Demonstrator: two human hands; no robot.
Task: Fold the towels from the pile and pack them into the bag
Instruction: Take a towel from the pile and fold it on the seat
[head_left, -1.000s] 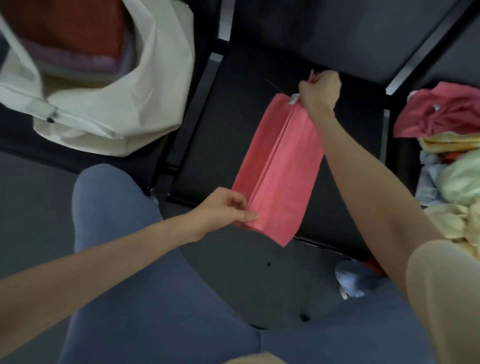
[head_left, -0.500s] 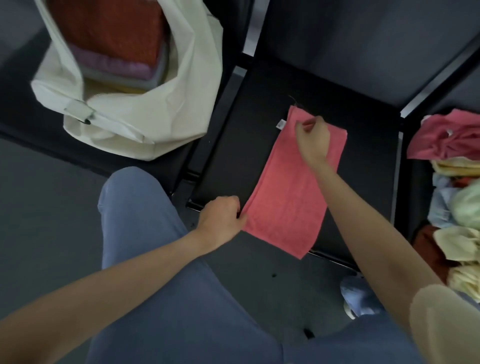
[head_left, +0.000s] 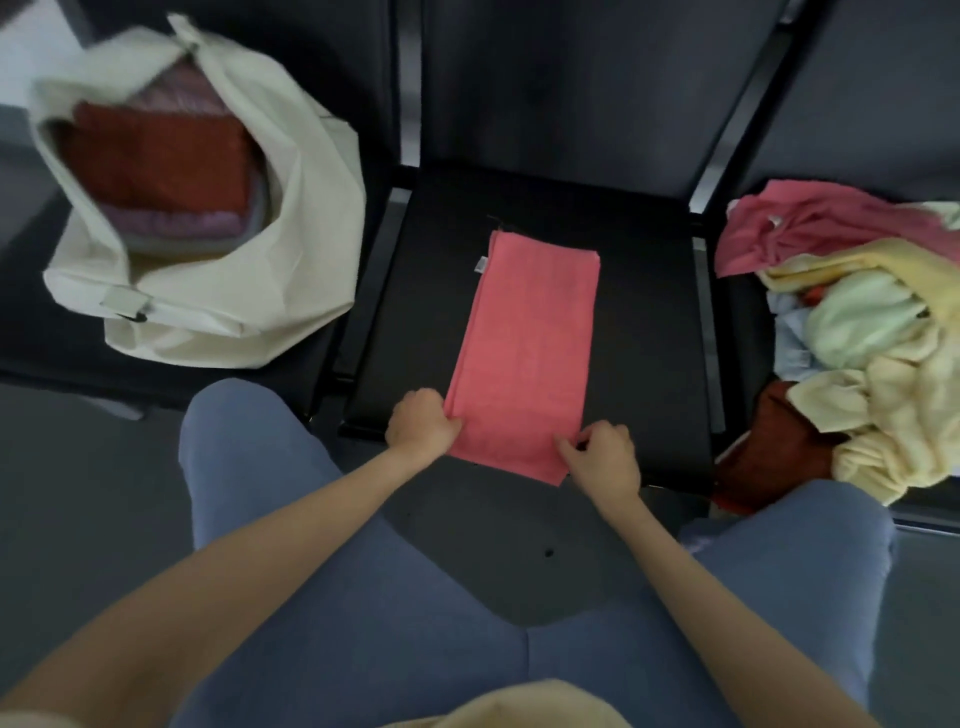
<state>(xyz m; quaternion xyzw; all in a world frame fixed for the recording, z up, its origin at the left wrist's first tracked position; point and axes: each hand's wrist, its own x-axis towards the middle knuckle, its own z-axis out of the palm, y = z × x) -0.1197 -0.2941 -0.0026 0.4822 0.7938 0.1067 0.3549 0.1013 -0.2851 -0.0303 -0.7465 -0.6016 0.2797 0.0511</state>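
Pink towel (head_left: 524, 353) folded into a long strip, flat on the middle black seat (head_left: 649, 332), near end hanging slightly over the front edge. Left hand (head_left: 422, 423) grips the near left corner, fingers curled on the cloth. Right hand (head_left: 605, 457) pinches the near right corner, fingers clamped on it. Cream tote bag (head_left: 291, 270) on the left seat holds folded towels, dark red on top. Unfolded towel pile (head_left: 872, 332) on the right seat.

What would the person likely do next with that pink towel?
Probably lift the near end and fold it away over the far end: both hands, left hand and right hand, pinch the pink towel's near corners, and it lies as a long strip on the seat.
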